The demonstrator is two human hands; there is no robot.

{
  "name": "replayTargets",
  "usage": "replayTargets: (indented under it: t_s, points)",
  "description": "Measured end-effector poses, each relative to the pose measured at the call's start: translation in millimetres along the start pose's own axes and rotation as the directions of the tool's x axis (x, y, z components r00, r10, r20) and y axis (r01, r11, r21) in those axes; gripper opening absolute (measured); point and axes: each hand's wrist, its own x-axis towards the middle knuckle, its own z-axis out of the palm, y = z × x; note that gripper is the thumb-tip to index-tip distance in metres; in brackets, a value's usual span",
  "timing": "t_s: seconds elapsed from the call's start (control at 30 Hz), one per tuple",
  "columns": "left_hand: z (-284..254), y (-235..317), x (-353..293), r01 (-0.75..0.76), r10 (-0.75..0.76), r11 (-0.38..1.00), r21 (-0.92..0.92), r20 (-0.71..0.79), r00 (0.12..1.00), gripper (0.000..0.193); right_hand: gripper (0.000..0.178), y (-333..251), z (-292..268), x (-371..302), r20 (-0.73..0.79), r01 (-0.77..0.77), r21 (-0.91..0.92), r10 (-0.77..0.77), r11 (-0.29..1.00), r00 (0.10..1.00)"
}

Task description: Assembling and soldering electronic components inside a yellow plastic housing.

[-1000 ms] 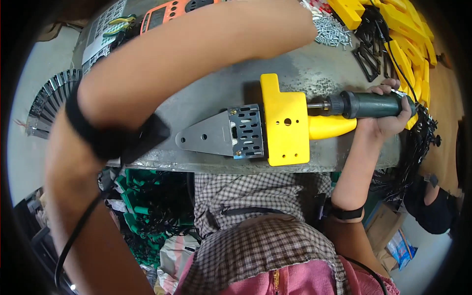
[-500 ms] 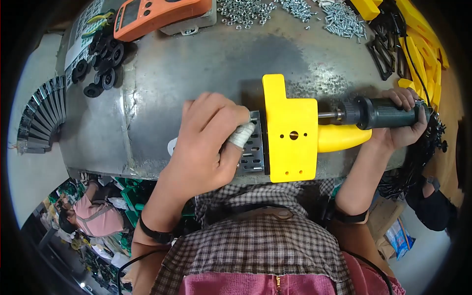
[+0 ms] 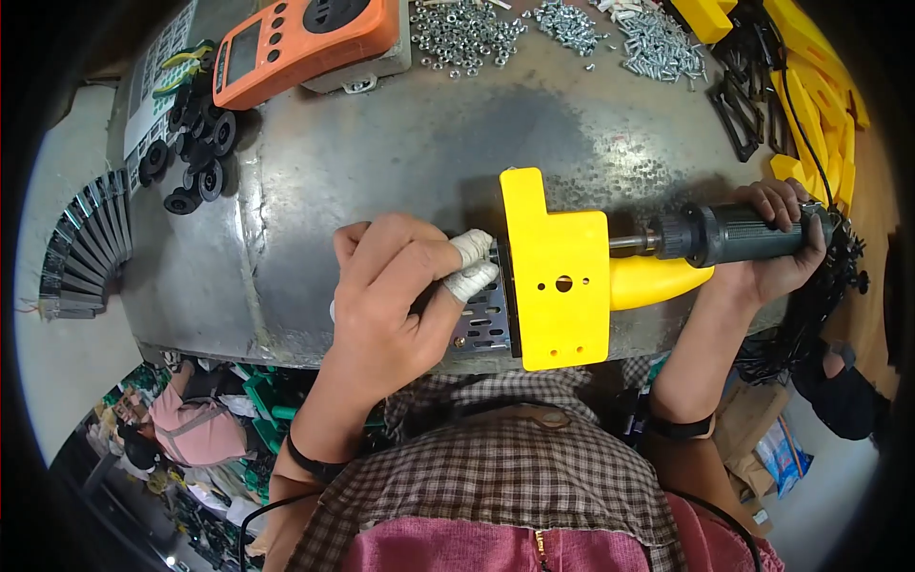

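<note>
Mid-frame on the grey tabletop [image 3: 315, 205], a smooth yellow plastic tool [image 3: 564, 319] lies lengthwise left to right, rounded handle [image 3: 662, 284] pointing right, slotted metal plate [image 3: 488, 322] left. The left hand [image 3: 391, 305] has 2 wrapped fingertips [image 3: 471, 283] pinched close at the plate; what they grip cannot be told. The right hand [image 3: 789, 238] curls round a dark green cylindrical driver [image 3: 748, 234], steel bit [image 3: 629, 245] leftward.

The left arm [image 3: 329, 415] was bent and pointed away from the body. I saw the left hand [image 3: 391, 305] curled with its back up, the thumb [image 3: 471, 282] and pointer finger [image 3: 469, 249] close together at their white-wrapped tips. The right arm [image 3: 701, 348] was stretched out to the right, and the right hand [image 3: 774, 275] was curled tight, fingers bent.
</note>
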Motion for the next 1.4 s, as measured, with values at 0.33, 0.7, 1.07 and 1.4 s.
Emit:
replayTargets:
  t_s: [0.33, 0.7, 1.07, 1.4]
  points:
    - [1, 7, 5, -0.116, 0.117, 0.992, 0.052, 0.001, 0.993, 0.027, 0.03, -3, -3, -2, 0.002, 0.027, -0.019, -0.027, 0.999, 1.0]
    - [11, 11, 4, -0.214, 0.207, 0.972, 0.099, 0.07, 0.976, 0.028, 0.03, 3, -12, -2, -0.001, 0.019, 0.084, -0.019, 0.996, 1.0]
    - [-8, 12, -16, -0.062, 0.044, 0.99, 0.127, 0.143, 0.989, 0.09, 0.05, -66, 9, 0, 0.395, -0.347, 0.065, 0.295, 0.936, 0.87]
    - [-108, -59, -56, 0.006, -0.153, 0.882, -0.472, -0.275, 0.949, 0.082, 0.041, -75, 57, 6, 0.595, 0.279, -0.323, 0.035, -0.904, 0.803]
